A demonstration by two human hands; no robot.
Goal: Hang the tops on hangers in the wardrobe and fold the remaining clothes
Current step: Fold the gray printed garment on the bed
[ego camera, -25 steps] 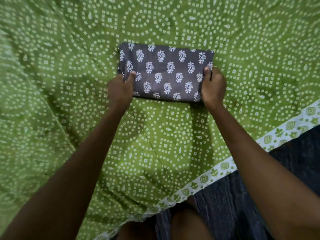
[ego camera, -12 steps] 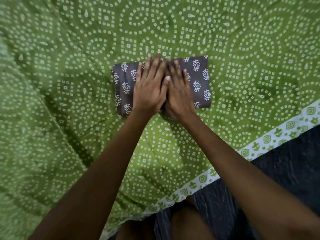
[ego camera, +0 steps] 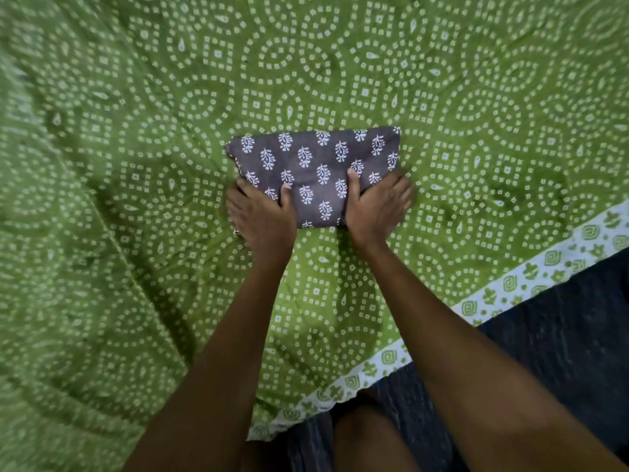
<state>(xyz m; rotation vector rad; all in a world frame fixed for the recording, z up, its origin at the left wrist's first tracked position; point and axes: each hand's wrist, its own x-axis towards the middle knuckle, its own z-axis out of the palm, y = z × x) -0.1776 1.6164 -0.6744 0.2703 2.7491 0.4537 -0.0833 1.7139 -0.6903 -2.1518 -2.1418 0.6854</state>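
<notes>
The folded garment (ego camera: 316,172) is seen just above the middle of the frame, a compact grey-purple rectangle printed with white leaf sprigs, lying flat on the green bedsheet (ego camera: 136,131). Its upper edge runs nearly level, and its lower edge is held from the near side by both hands. The left hand (ego camera: 262,216) is clamped on the lower left corner: the thumb is laid on top of the cloth, while the other fingers are wrapped at the left edge, where they are partly hidden. The right hand (ego camera: 376,206) is clamped on the lower right part, thumb pressed on top, pointing toward the upper frame, with the fingers curled around the right edge and under it. So the garment is gripped by both hands at once, with a strip of printed cloth left showing between the two thumbs. Whether the bundle is lifted off the sheet or resting on it cannot be told. Both forearms are stretched up from the bottom of the frame. The bedsheet is covered in white dotted circles and squares and fills most of the picture; its white border with green motifs (ego camera: 510,287) is seen running diagonally across the lower right. Beyond that border, dark blue fabric (ego camera: 561,335) is seen in the lower right corner, and a bare knee (ego camera: 367,437) at the bottom centre.
</notes>
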